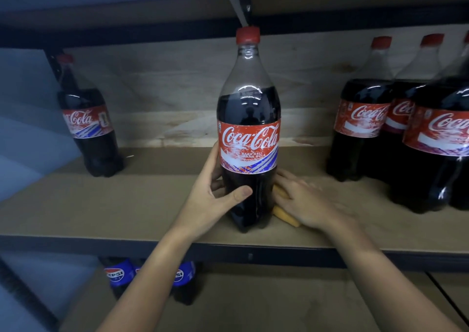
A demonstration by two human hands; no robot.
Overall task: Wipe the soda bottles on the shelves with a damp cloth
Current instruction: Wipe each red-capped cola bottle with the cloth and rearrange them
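Coca-Cola bottles stand on a brown board shelf [142, 205] with a dark metal front edge, backed by a pale plywood panel [177, 90]. Largest in view is the group of Coca-Cola bottles [365, 128] at the right end, packed close together, red caps up, their labels facing forward. At the middle, near the front edge, stands the centre bottle [250, 128] — upright, red cap on, dark soda filling it to the shoulder, its red label turned to the camera. A single bottle [86, 126] stands well apart at the left, further back.

The left hand [213, 197] grips the lower body of the centre bottle from the left, thumb curled across its front and fingers wrapped behind. The right hand [304, 199] lies just beside the bottle's base on the right, fingers fairly straight and pressing down on a yellow cloth [284, 213], which shows only as folds peeking out beneath the palm — the hand is a little blurred.

On the shelf below, at the left, blue-labelled Pepsi bottles [118, 276] show their tops.
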